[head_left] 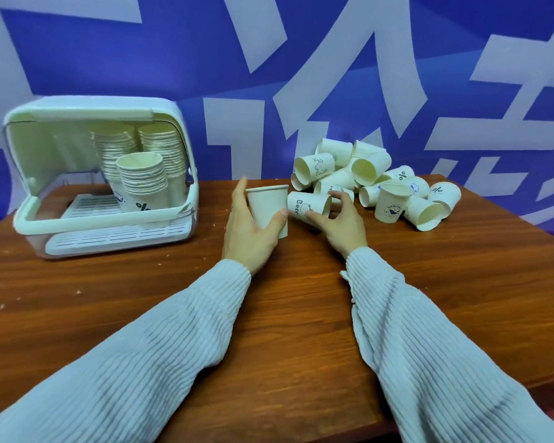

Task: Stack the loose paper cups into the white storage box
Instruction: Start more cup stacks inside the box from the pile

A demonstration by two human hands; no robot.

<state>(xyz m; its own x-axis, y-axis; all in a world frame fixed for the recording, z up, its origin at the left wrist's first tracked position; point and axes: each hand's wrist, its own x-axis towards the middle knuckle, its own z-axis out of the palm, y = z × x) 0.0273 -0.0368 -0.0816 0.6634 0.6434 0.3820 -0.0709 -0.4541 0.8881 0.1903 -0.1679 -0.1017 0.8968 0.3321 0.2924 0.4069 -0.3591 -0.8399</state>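
My left hand (251,227) holds an upright paper cup (267,204) at the table's middle, thumb and fingers wrapped round its side. Just to its right, my right hand (339,223) grips a cup lying on its side, printed "Bear" (304,204), its base near the upright cup. Behind and to the right lies a pile of loose paper cups (375,180), most tipped over. The white storage box (103,219) stands at the left with its lid raised; three stacks of cups (143,174) stand inside on its slatted tray.
The wooden table (141,282) ends close to a blue and white printed wall (237,75) behind the box and the pile. Its right edge falls away near the lower right corner. Small pale flecks dot the wood at the left.
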